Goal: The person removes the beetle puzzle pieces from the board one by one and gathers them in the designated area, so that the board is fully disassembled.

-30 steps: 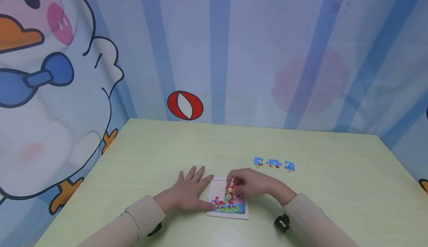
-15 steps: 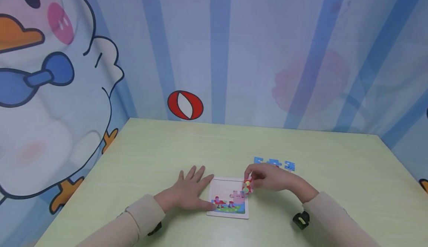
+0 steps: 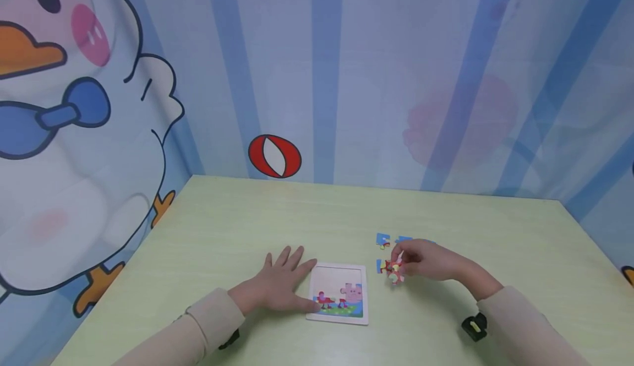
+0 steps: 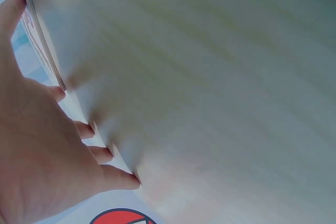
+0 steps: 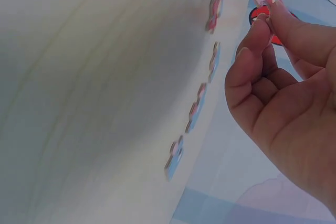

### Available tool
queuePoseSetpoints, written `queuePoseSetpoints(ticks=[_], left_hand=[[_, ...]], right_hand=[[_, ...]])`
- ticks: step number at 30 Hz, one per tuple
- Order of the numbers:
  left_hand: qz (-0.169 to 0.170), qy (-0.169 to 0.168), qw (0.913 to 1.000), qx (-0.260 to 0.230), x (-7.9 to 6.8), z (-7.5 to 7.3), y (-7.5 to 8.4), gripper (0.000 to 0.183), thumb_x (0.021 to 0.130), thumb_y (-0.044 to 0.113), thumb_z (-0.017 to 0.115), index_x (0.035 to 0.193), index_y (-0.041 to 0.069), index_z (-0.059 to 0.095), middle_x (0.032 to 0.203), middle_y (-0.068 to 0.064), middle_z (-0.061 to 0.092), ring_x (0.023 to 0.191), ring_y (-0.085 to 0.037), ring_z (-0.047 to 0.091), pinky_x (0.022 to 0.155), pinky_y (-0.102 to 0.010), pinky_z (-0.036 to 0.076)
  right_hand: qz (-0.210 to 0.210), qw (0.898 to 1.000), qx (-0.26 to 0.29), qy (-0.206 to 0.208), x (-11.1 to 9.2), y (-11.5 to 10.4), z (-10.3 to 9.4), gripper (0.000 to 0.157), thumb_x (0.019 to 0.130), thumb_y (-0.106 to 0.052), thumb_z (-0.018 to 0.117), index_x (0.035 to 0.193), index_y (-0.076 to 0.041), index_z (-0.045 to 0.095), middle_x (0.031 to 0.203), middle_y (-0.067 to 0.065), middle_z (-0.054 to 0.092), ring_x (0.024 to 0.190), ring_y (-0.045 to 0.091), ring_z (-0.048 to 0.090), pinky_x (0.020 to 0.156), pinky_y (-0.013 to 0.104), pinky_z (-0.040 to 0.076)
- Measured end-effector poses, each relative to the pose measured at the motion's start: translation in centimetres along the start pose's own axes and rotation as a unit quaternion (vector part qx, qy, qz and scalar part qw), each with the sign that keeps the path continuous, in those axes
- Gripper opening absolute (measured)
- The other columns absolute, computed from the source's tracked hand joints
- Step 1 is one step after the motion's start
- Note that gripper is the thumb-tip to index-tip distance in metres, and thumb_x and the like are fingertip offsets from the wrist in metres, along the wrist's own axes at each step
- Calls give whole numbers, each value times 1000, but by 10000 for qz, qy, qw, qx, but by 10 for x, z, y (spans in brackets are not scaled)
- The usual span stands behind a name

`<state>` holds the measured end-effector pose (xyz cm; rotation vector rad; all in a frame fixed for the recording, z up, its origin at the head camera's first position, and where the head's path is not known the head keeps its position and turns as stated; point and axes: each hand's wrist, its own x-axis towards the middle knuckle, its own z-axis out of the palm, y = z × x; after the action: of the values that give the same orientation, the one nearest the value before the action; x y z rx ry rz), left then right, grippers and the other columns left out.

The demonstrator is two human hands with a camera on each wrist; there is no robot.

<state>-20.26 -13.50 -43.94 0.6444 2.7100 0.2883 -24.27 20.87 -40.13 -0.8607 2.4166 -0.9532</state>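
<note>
My right hand (image 3: 431, 261) pinches a red and yellow jigsaw piece (image 3: 395, 273) between thumb and fingers, above the table to the right of a square puzzle tray (image 3: 327, 280). In the right wrist view the held piece sticks up past the fingertips. My left hand (image 3: 279, 286) lies with fingers spread on the table, its thumb and index fingertip touching the tray's left side. Fitted pieces fill the tray's lower part, and a pink piece (image 3: 353, 292) sits at its right. A blue-edged loose piece (image 3: 380, 266) lies partly hidden behind the held one.
More loose blue jigsaw pieces lie in a row behind the right hand: one at the left (image 3: 382, 240), a middle piece (image 3: 403, 239) and one almost hidden by the hand. A printed cloth backdrop (image 3: 376, 80) rises behind the pale table (image 3: 238, 212).
My right hand has lifted the red and yellow piece from over the tray and carried it right, past the tray's edge. The left hand has stayed in place.
</note>
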Motion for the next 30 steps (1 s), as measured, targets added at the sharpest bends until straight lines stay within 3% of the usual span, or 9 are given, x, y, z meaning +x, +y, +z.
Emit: queuePoseSetpoints(ticks=[25, 30], left_hand=[[53, 56, 10000, 42, 0, 1, -2, 97, 80, 77, 50, 154, 21, 24, 162, -14, 7, 147, -41, 0, 109, -69, 6], [40, 47, 10000, 26, 0, 0, -1, 96, 80, 76, 51, 154, 21, 24, 162, -14, 8, 147, -41, 1, 109, -69, 6]], right_hand=[[573, 9974, -357, 251, -6, 25, -7, 8, 91, -4, 62, 98, -8, 63, 78, 0, 54, 70, 14, 47, 61, 26, 40], [515, 9966, -548, 332, -4, 27, -5, 11, 92, -5, 61, 102, -7, 64, 79, -1, 55, 71, 13, 46, 61, 25, 40]])
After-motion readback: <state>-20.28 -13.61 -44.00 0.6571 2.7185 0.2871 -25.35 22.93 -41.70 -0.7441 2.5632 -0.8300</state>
